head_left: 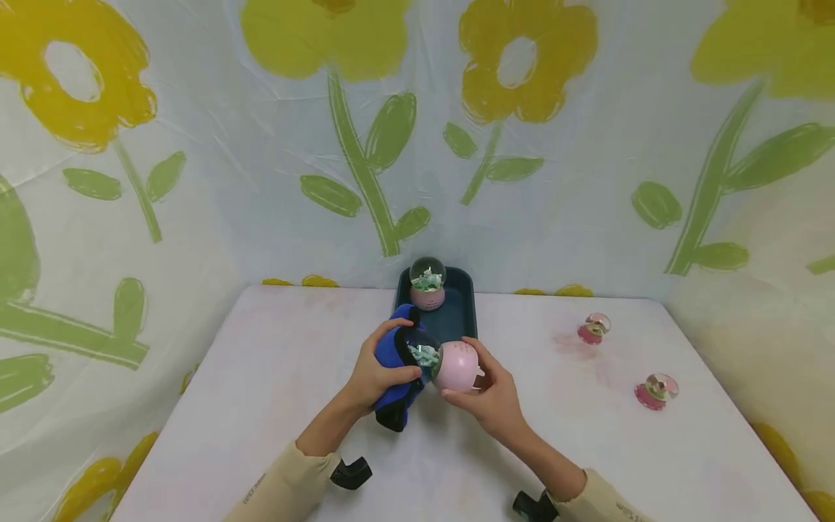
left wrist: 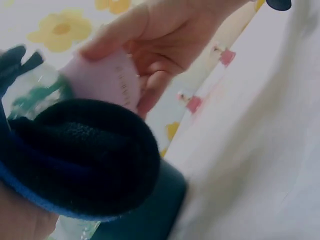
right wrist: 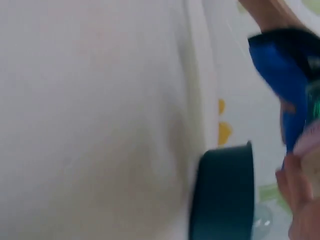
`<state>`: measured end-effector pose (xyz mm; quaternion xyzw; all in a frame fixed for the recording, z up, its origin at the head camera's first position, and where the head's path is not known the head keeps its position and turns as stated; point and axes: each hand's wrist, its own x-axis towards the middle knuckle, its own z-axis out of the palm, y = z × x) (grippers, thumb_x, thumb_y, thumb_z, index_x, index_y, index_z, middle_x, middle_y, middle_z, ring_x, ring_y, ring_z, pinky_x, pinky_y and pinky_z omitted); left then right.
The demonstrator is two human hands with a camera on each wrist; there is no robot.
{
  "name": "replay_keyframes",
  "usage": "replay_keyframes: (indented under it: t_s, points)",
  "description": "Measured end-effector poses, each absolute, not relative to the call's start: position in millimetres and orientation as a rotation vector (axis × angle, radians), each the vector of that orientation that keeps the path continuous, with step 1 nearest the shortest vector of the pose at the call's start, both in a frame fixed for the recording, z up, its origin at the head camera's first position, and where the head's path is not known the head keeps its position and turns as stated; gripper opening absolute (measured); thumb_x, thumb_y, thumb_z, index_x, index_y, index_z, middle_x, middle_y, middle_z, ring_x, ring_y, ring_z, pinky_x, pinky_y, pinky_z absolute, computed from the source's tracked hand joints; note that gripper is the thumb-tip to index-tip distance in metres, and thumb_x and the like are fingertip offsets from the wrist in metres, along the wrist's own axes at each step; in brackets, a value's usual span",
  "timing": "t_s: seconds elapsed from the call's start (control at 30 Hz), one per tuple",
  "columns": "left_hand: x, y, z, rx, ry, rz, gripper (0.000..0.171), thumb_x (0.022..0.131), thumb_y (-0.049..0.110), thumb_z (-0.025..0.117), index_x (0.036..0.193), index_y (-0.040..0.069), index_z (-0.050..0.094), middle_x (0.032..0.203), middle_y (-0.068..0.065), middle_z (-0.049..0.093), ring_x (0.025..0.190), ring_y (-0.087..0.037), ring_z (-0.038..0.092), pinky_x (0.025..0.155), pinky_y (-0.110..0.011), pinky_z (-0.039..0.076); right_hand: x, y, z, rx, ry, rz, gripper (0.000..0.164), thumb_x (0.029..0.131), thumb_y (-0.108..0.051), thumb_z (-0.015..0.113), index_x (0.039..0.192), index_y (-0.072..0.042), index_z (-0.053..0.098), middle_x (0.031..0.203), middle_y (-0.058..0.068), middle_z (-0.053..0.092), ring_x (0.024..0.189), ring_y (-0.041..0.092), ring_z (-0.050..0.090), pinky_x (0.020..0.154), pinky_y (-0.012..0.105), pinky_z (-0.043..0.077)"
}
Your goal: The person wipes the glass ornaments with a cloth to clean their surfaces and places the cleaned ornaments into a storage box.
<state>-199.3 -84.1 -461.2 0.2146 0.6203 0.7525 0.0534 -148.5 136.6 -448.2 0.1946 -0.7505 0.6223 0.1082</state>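
Note:
Between the two hands a snow globe with a pink base (head_left: 458, 367) is held on its side, its glass dome pointing left. My right hand (head_left: 491, 395) grips the pink base, thumb below and fingers above. A blue cloth with black edging (head_left: 391, 351) is in my left hand (head_left: 381, 373), which presses it around the glass dome. In the left wrist view the cloth (left wrist: 100, 155) hides part of the dome, and the right hand (left wrist: 165, 45) holds the base. The right wrist view shows the blue cloth (right wrist: 282, 65) at its right edge.
Behind the hands, a dark teal tray (head_left: 462, 312) holds another snow globe (head_left: 428, 284) standing upright. On the table's right side lie two small clear ornaments with pink bases, one farther back (head_left: 593, 329) and one nearer (head_left: 656, 391). A flowered curtain (head_left: 554, 217) hangs behind the table.

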Motion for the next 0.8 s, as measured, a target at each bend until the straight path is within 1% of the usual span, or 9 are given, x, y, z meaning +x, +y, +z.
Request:
replay_keyframes:
  t_s: [0.03,0.13,0.2,0.33,0.43,0.5,0.6,0.7,0.8]
  points:
    - [-197,-83,-463,0.617,1.904,2.303,0.068,0.074,0.020,0.082,0.134,0.020,0.050,0.132,-0.014,0.045,0.113,-0.036,0.047,0.083,-0.046,0.050,-142,132,-447,0.553,-2.194,1.797,0.078,0.071,0.007,0.082,0.139,0.002,0.045,0.128,0.022,0.052,0.084,0.028,0.066,0.068,0.033,0.056]
    - [-190,-78,-466,0.561,1.964,2.346,0.071,0.074,0.017,0.083,0.136,0.022,0.049,0.132,-0.013,0.045,0.114,-0.035,0.047,0.086,-0.046,0.048,-132,123,-441,0.486,-2.180,1.718,0.079,0.070,0.005,0.084,0.139,0.002,0.046,0.127,0.023,0.054,0.080,0.029,0.069,0.065,0.032,0.056]
    - [-188,-77,-465,0.581,2.030,2.359,0.074,0.073,0.016,0.084,0.137,0.022,0.047,0.132,-0.012,0.045,0.115,-0.034,0.046,0.087,-0.047,0.047,-133,124,-440,0.456,-2.204,1.719,0.079,0.070,0.002,0.085,0.139,-0.001,0.047,0.128,0.020,0.054,0.079,0.027,0.070,0.064,0.032,0.056]
    - [-186,-78,-459,0.721,2.160,2.309,0.080,0.069,0.010,0.087,0.137,0.015,0.045,0.134,-0.015,0.045,0.118,-0.035,0.045,0.088,-0.050,0.046,-146,137,-433,0.394,-2.299,1.897,0.078,0.072,-0.004,0.085,0.141,-0.009,0.048,0.131,0.015,0.052,0.083,0.027,0.069,0.068,0.035,0.056]
    - [-182,-82,-447,0.866,2.249,2.210,0.079,0.066,0.003,0.087,0.134,0.011,0.046,0.134,-0.017,0.044,0.119,-0.037,0.044,0.088,-0.052,0.045,-156,148,-424,0.349,-2.393,2.100,0.073,0.077,-0.007,0.082,0.141,-0.011,0.047,0.129,0.018,0.051,0.092,0.033,0.066,0.070,0.042,0.056]
    - [-178,-86,-443,0.947,2.307,2.115,0.078,0.064,-0.001,0.086,0.130,0.012,0.047,0.135,-0.016,0.042,0.121,-0.038,0.042,0.088,-0.052,0.046,-160,153,-420,0.340,-2.478,2.195,0.069,0.080,-0.011,0.080,0.141,-0.009,0.047,0.127,0.021,0.050,0.096,0.035,0.062,0.070,0.047,0.056]
    - [-178,-93,-444,1.078,2.370,1.955,0.076,0.061,0.000,0.088,0.125,0.015,0.050,0.136,-0.015,0.040,0.123,-0.038,0.041,0.088,-0.052,0.047,-165,157,-418,0.346,-2.605,2.256,0.065,0.082,-0.015,0.078,0.139,-0.007,0.049,0.125,0.022,0.051,0.100,0.036,0.058,0.069,0.049,0.055]
    - [-185,-97,-454,1.150,2.395,1.855,0.076,0.060,0.005,0.090,0.124,0.021,0.053,0.139,-0.012,0.039,0.126,-0.035,0.040,0.088,-0.052,0.048,-168,158,-416,0.415,-2.689,2.153,0.068,0.079,-0.017,0.081,0.139,-0.008,0.050,0.127,0.021,0.051,0.098,0.035,0.060,0.069,0.046,0.056]
    - [-195,-97,-462,1.119,2.350,1.860,0.077,0.062,0.010,0.090,0.127,0.024,0.053,0.142,-0.007,0.038,0.127,-0.032,0.040,0.089,-0.050,0.048,-167,156,-413,0.544,-2.712,1.863,0.075,0.073,-0.019,0.086,0.139,-0.015,0.051,0.130,0.015,0.053,0.093,0.031,0.064,0.068,0.039,0.057]
